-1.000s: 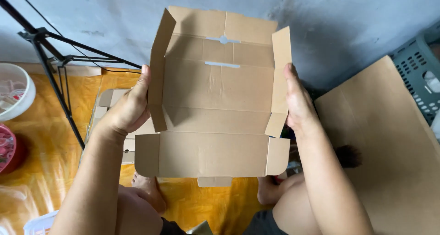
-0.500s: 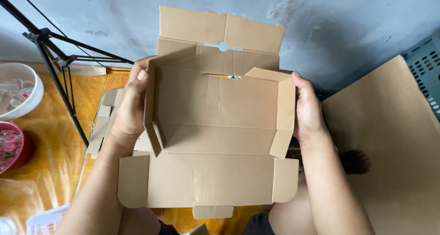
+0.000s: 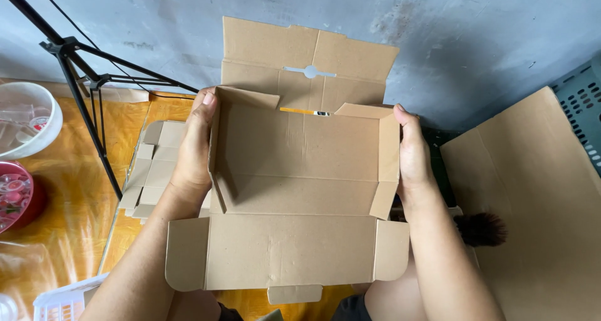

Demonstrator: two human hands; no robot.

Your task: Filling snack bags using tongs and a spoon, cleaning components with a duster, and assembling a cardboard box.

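1. The left hand (image 3: 195, 142) is gripping the left wall of the cardboard box (image 3: 300, 171), which is being held above the lap; its fingertips are hidden inside.
2. The right hand (image 3: 414, 155) is clasping the right wall, palm hidden.
3. The stack of flat cardboard blanks (image 3: 153, 168) is lying partly covered behind the left wrist.

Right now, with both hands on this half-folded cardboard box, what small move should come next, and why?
Probably fold the far panel down over the tucked side flaps: the left hand and right hand hold the box side walls upright, and that panel stands behind them.
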